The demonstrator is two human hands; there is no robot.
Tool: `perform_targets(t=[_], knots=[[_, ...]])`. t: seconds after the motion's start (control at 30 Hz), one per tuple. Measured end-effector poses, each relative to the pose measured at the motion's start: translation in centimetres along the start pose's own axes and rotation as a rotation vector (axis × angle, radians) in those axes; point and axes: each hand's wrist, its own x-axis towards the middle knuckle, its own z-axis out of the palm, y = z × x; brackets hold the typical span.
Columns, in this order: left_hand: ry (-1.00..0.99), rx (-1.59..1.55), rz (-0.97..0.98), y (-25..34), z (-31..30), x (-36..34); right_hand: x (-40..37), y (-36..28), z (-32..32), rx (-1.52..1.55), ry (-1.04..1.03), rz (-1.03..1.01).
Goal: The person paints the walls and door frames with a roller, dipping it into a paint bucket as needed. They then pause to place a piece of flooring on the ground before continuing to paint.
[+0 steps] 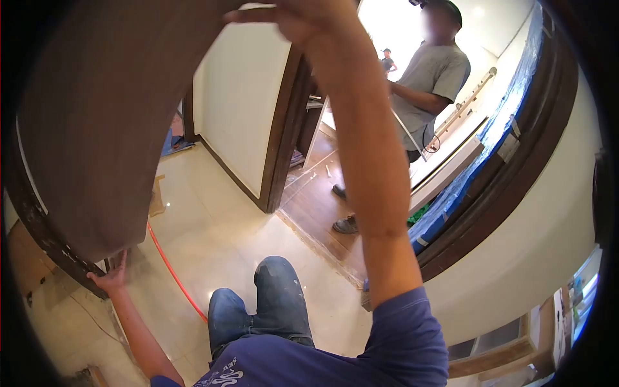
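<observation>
A large dark brown door (97,122) fills the left of the head view, upright beside a dark door frame (48,235). My left hand (115,278) is low at the door's bottom corner, fingers on its edge and thumb stretched toward the frame. Raised high in front of me, my right hand (306,22) grips the door's far edge near the top of the view. Part of that hand is cut off by the view's upper border. My bent knees (277,290) are over the pale tiled floor (200,238).
An orange-red hose (169,261) runs across the tiles toward my knees. Through the doorway, a person in a grey shirt (429,77) stands on the wood floor, with another further back. Blue plastic sheeting (464,174) lines the right door frame (516,174). Wooden frames (496,355) lie lower right.
</observation>
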Motion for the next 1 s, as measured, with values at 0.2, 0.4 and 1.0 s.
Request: perform_targets(t=[0.2, 0.4, 1.0], knots=[[-0.121, 0.042, -0.118, 2.5, 1.1, 0.5, 0.5, 1.6, -10.2, -0.119, -0.171, -0.195], [-0.127, 0.048, -0.244, 4.1, -2.0, 8.0, -0.8, 1.3, -14.7, 0.179, 0.416, -0.005], [-0.185, 0.480, -0.302, -1.4, -8.0, 10.0, -22.0, 6.0, -29.5, 0.351, 0.024, -0.164]])
